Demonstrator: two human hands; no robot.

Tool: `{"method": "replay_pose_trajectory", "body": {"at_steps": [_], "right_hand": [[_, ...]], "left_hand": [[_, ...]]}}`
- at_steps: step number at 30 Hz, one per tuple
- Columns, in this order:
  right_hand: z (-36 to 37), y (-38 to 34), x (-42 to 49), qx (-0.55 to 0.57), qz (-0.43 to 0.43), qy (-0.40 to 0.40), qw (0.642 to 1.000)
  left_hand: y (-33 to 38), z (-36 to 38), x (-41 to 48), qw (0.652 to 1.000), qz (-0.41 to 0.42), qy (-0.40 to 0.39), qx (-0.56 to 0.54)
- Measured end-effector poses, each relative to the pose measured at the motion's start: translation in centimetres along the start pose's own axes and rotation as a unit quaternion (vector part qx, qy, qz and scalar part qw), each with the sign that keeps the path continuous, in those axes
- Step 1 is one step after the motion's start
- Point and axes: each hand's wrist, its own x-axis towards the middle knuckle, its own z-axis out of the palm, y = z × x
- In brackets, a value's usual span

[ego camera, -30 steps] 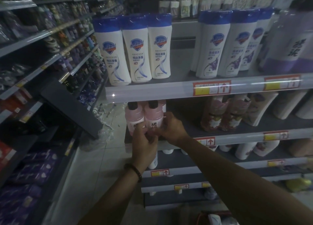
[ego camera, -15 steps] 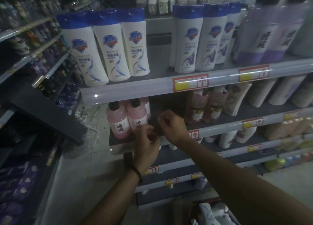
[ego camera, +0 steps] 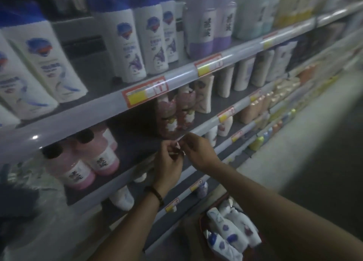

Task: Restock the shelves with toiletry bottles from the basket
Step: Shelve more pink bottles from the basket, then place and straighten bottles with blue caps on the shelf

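Observation:
My left hand (ego camera: 169,163) and my right hand (ego camera: 199,152) meet in front of the second shelf's rail (ego camera: 211,126). Their fingertips pinch a small pale tag (ego camera: 177,152), too blurred to read. Two pink bottles with black caps (ego camera: 68,168) (ego camera: 102,158) stand on that shelf to the left of my hands, apart from them. Between the pink bottles and the dark pink pouches (ego camera: 172,115) the shelf has a gap. At the bottom, a red-rimmed basket (ego camera: 202,219) on the floor holds several white bottles with purple print (ego camera: 227,235).
The top shelf carries white bottles with blue caps (ego camera: 45,62) (ego camera: 127,44) and lilac bottles (ego camera: 202,27). Cream tubes (ego camera: 243,72) and more bottles fill the shelves to the right. Lower shelves with price labels (ego camera: 172,204) jut out below my hands. The aisle floor (ego camera: 294,162) runs right.
My hands left the pink bottles and moved right along the shelf edge, where they now pinch a small tag. The view swung right and the basket came into sight.

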Motion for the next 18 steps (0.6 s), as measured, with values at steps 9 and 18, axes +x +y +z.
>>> {"method": "replay_pose_trajectory", "body": {"at_steps": [9, 18], "right_hand": [[-6.1, 9.0, -7.0, -0.018, 0.111, 0.072, 0.991], [-10.2, 18.0, -12.0, 0.038, 0.221, 0.093, 0.97]], "left_hand": [[-0.8, 9.7, -0.1, 0.996, 0.001, -0.093, 0.015], [-2.9, 18.4, -1.8, 0.984, -0.036, -0.167, 0.058]]}}
